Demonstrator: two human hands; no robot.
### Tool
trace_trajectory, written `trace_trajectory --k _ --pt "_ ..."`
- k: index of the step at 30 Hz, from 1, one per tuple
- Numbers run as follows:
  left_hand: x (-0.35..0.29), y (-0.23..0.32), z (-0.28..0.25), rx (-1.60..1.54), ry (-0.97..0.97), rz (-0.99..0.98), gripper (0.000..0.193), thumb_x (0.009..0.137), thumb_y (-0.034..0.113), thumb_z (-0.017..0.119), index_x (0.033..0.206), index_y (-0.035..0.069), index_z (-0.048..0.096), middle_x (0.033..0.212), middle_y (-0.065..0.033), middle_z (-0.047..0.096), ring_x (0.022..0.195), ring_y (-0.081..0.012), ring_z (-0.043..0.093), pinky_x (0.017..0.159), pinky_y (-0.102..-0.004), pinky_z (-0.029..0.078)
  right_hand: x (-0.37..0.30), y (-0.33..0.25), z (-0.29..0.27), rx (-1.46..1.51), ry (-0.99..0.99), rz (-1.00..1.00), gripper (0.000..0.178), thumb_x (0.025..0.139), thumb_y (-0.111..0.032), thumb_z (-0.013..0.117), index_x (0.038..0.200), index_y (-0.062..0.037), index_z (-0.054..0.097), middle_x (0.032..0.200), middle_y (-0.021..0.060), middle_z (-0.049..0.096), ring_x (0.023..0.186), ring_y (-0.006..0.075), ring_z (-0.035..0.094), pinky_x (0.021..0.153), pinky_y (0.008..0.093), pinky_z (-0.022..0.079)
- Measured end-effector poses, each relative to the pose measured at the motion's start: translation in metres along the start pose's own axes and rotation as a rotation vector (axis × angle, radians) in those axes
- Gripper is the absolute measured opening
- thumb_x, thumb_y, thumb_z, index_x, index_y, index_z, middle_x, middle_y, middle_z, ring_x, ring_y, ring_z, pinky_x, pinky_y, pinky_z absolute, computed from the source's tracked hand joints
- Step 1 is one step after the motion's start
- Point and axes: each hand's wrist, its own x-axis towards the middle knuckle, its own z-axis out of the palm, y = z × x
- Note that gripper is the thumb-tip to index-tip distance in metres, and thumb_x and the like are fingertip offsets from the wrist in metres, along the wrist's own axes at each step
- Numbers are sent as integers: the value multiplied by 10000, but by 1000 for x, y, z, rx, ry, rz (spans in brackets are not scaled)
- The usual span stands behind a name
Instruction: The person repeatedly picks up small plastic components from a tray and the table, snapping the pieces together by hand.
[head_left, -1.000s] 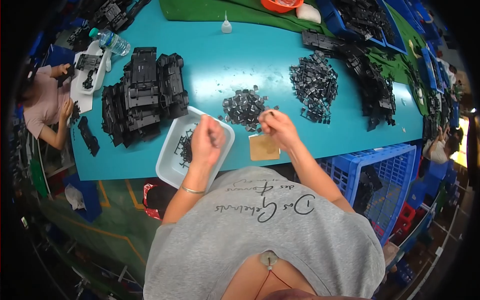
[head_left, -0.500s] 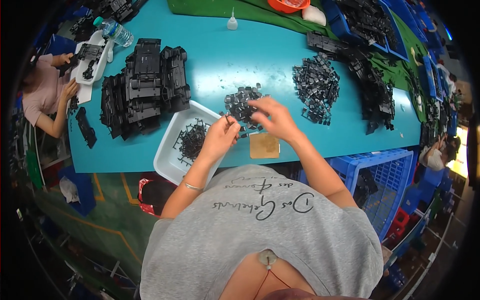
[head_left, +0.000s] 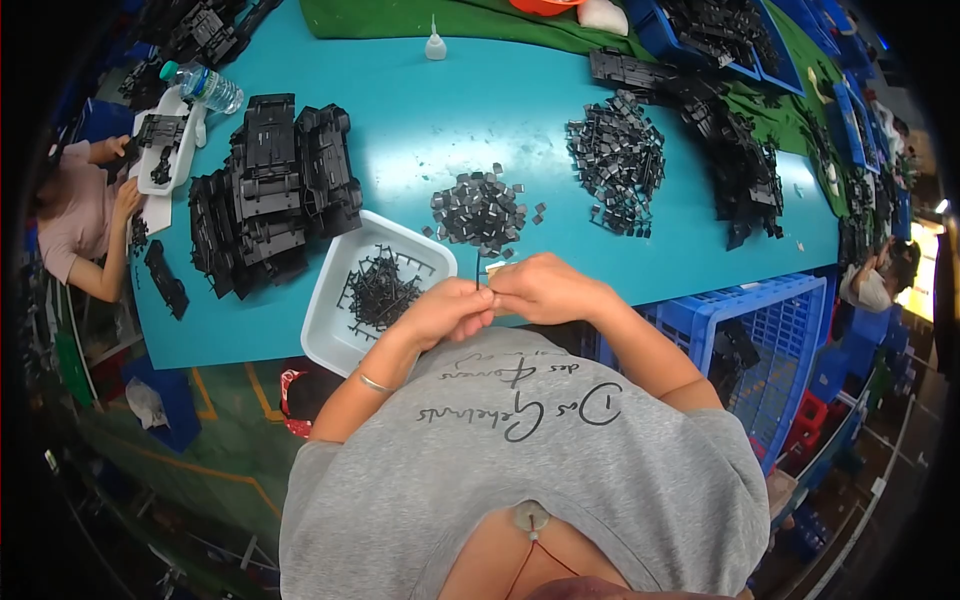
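Note:
My left hand [head_left: 452,308] is closed in a pinch around a thin black plastic rod [head_left: 478,270], which stands up from the fingertips. Its fingertips meet those of my right hand [head_left: 548,288], also closed in a pinch; whatever lies between those fingers is hidden. Just beyond both hands spreads a pile of small black plastic pieces [head_left: 478,212]. To the left, a white tray [head_left: 322,335] holds a heap of thin black branched parts [head_left: 380,288]. A tan pad is mostly covered by my right hand.
Stacked black toy-car chassis [head_left: 268,165] stand on the left, with a water bottle [head_left: 212,90] behind. Another pile of small black pieces [head_left: 615,160] lies right. A dropper bottle [head_left: 435,42] stands far back. A blue crate [head_left: 765,350] is below the right edge. A co-worker [head_left: 85,215] sits left.
My right hand has drawn back from the pile of small pieces to meet my left hand. Both hands are now together nearer my body, over the pad. The whole view has shifted slightly.

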Motion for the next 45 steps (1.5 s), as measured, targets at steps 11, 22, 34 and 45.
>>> trace_trajectory --k 11,22,34,45 --pt "-15 -3 -25 -926 161 675 274 919 229 406 688 89 451 536 22 376 435 -89 308 410 -229 265 13 37 36 1799 369 -37 166 858 -160 516 784 -19 562 661 17 501 605 83 434 536 210 330" --pt "-85 -30 -64 1225 924 -110 252 757 242 621 885 24 622 724 -184 620 730 -365 595 649 -431 464 29 74 30 -18 655 359 151 748 -222 635 846 -113 672 909 88 576 874 250 563 731 357 466" --pt "-61 -4 -39 1098 774 233 213 776 168 592 942 34 605 777 -161 621 691 -313 601 616 -395 463 -93 135 1 -555 780 635 226 627 -84 693 841 -82 618 878 88 537 838 297 517 746 356 433" --pt "64 31 34 513 241 667 333 802 117 595 1117 36 523 885 -50 582 739 -94 563 658 -243 468 -51 61 -14 829 905 401 66 788 -75 621 840 -47 591 778 -29 544 705 40 483 626 196 405"
